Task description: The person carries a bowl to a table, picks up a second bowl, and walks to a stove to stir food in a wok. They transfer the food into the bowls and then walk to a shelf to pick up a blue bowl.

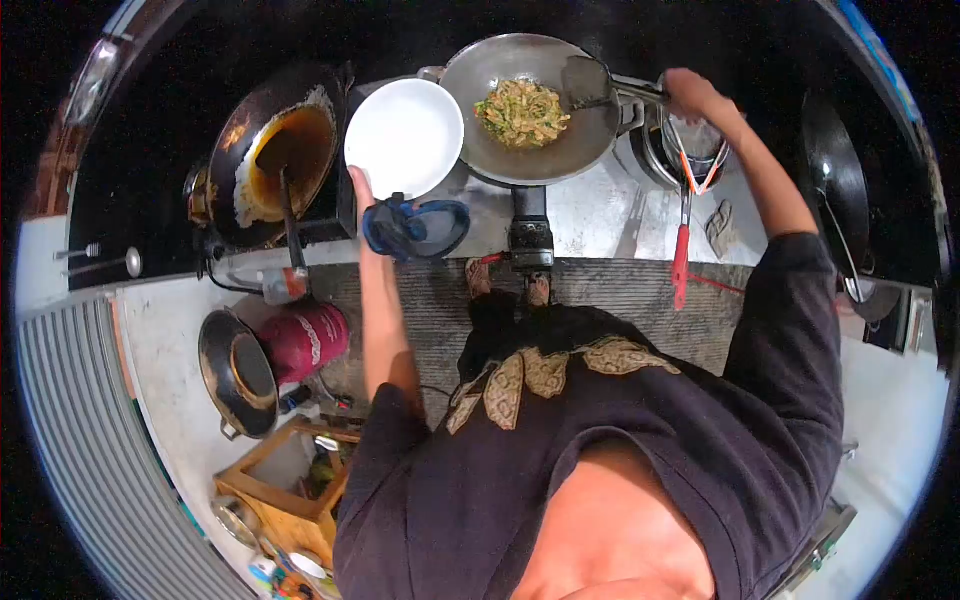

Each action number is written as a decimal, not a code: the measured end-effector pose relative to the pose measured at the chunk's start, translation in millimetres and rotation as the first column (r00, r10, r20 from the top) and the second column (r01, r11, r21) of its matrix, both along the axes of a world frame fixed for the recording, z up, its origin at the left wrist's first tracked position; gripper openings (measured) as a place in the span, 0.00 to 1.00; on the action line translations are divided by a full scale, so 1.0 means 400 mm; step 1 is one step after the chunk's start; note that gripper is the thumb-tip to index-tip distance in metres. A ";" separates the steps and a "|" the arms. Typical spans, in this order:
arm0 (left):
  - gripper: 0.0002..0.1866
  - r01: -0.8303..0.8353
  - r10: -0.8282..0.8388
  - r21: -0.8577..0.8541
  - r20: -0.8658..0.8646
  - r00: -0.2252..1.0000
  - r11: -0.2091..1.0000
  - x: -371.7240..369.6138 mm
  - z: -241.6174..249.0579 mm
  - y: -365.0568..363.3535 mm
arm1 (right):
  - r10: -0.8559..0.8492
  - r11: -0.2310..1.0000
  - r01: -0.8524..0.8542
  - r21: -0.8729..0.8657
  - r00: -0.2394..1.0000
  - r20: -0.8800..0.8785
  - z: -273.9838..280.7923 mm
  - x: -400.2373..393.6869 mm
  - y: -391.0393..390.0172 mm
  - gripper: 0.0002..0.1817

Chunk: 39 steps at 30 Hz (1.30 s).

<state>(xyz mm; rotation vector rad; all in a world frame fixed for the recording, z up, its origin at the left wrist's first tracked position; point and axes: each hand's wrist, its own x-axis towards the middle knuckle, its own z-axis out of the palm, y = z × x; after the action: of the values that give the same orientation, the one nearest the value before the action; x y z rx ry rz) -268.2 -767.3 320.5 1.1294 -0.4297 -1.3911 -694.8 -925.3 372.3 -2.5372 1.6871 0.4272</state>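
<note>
Our left hand (362, 190) pinches the rim of a round white plate (404, 137), held beside the grey metal wok (530, 105) of noodles (521, 112). Our right hand (690, 95) is clamped around the handle of a flat metal spatula (588, 82) resting inside the wok.

Kitchen cooking station, seen from overhead.
Steel counter (590, 215) against a dark back wall; pale floor (170, 340), grey ribbed mat (620, 290); wooden crate (290, 480) lower left; corrugated panel (80, 440) along left edge.

One head-worn fisheye camera looks steeply down past the person's chest, close in; the stove counter (590, 215) lies toward twelve o'clock, the floor at six.
</note>
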 end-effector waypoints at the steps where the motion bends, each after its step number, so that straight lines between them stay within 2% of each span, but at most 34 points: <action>1: 0.39 -0.006 0.006 -0.013 -0.004 1.000 1.000 -0.005 -0.015 -0.013 | -0.179 0.966 0.176 0.190 0.984 -0.005 0.056 0.044 -0.002 0.10; 3: 0.40 -0.006 0.006 -0.017 -0.024 1.000 1.000 -0.005 -0.057 -0.013 | -0.271 0.924 0.272 0.268 0.962 -0.041 0.066 0.060 -0.066 0.08; 4: 0.40 0.000 0.000 -0.012 -0.030 1.000 1.000 0.001 -0.082 -0.011 | -0.195 0.931 0.227 0.287 0.971 -0.135 0.059 0.063 -0.095 0.06; 5: 0.40 0.011 -0.011 0.002 -0.040 0.999 1.000 0.009 -0.103 -0.002 | -0.353 0.792 0.454 0.408 0.886 -0.300 0.078 0.103 -0.124 0.09; 6: 0.40 0.019 -0.019 0.020 -0.047 0.999 1.000 0.018 -0.123 0.010 | -0.451 0.589 0.654 0.475 0.754 -0.477 0.109 0.170 -0.153 0.11; 8: 0.40 0.028 -0.024 0.070 -0.058 0.998 0.997 0.037 -0.156 0.048 | -0.159 0.693 0.273 0.667 0.960 -0.229 -0.045 -0.003 -0.212 0.05; 9: 0.40 0.031 -0.026 0.088 -0.059 0.998 0.996 0.048 -0.165 0.072 | -0.183 0.706 0.163 0.690 0.982 -0.046 -0.151 -0.078 -0.194 0.09; 10: 0.40 0.031 -0.024 0.103 -0.060 0.998 0.994 0.058 -0.173 0.090 | -0.204 0.722 0.053 0.690 0.969 0.139 -0.236 -0.125 -0.184 0.14; 12: 0.41 0.028 -0.021 0.122 -0.059 0.998 0.992 0.074 -0.181 0.114 | -0.030 0.854 -0.119 0.506 0.961 0.276 -0.348 -0.104 -0.137 0.19; 14: 0.41 0.028 -0.021 0.134 -0.055 0.998 0.991 0.083 -0.184 0.129 | -0.090 0.945 0.034 0.325 0.983 0.159 -0.383 -0.014 -0.014 0.18; 15: 0.41 0.030 -0.022 0.136 -0.057 0.998 0.990 0.087 -0.180 0.132 | -0.327 0.910 0.275 0.309 0.936 0.128 -0.389 0.033 0.025 0.18; 17: 0.41 0.039 -0.034 0.136 -0.040 0.999 0.990 0.088 -0.168 0.143 | -0.249 0.967 0.212 0.140 0.904 0.349 -0.547 0.053 0.063 0.18; 19: 0.41 0.041 -0.038 0.135 -0.025 0.999 0.990 0.088 -0.160 0.135 | -0.461 0.887 0.448 0.114 0.838 0.293 -0.518 0.143 0.119 0.18; 20: 0.42 0.044 -0.039 0.140 -0.037 0.999 0.989 0.093 -0.160 0.125 | -0.402 0.898 0.439 0.006 0.816 0.415 -0.568 0.142 0.136 0.15; 23: 0.42 0.069 -0.060 0.144 -0.065 0.996 0.987 0.096 -0.169 0.097 | -0.525 0.841 0.514 0.166 0.703 0.481 -0.396 0.231 0.205 0.15; 24: 0.42 0.083 -0.073 0.143 -0.070 0.995 0.986 0.094 -0.171 0.092 | -0.510 0.841 0.526 0.124 0.696 0.506 -0.469 0.216 0.201 0.16; 27: 0.42 0.135 -0.123 0.137 -0.087 0.989 0.981 0.074 -0.172 0.081 | -0.578 0.809 0.571 0.143 0.728 0.369 -0.442 0.261 0.201 0.17; 28: 0.42 0.151 -0.139 0.134 -0.096 0.986 0.979 0.069 -0.170 0.077 | -0.552 0.820 0.548 0.163 0.684 0.476 -0.404 0.282 0.213 0.17; 31: 0.42 0.251 -0.240 0.095 -0.117 0.964 0.963 0.058 -0.157 0.074 | -0.517 0.827 0.536 0.170 0.606 0.605 -0.554 0.250 0.197 0.17; 33: 0.42 0.172 -0.173 0.031 0.052 0.983 0.985 0.032 -0.137 0.072 | -0.522 0.828 0.521 0.205 0.586 0.620 -0.517 0.256 0.227 0.17; 35: 0.41 0.108 -0.110 0.034 0.071 0.991 0.994 0.030 -0.157 0.062 | -0.512 0.835 0.497 0.236 0.547 0.662 -0.466 0.256 0.263 0.16; 37: 0.41 0.067 -0.061 0.113 -0.054 0.997 0.991 0.044 -0.229 0.025 | -0.517 0.812 0.547 0.203 0.514 0.685 -0.495 0.230 0.293 0.16; 38: 0.40 0.151 -0.141 0.136 -0.081 0.987 0.979 0.045 -0.204 0.022 | -0.515 0.800 0.571 0.184 0.497 0.698 -0.503 0.216 0.302 0.16; 39: 0.41 0.136 -0.125 0.112 -0.098 0.987 0.984 0.047 -0.231 0.010 | -0.543 0.793 0.569 0.216 0.501 0.675 -0.479 0.209 0.310 0.17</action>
<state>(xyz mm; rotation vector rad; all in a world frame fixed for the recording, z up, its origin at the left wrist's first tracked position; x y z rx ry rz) -249.2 -763.3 228.0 1.1448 -0.3651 -1.5941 -611.1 -801.3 180.6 -1.5956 1.9665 -0.5810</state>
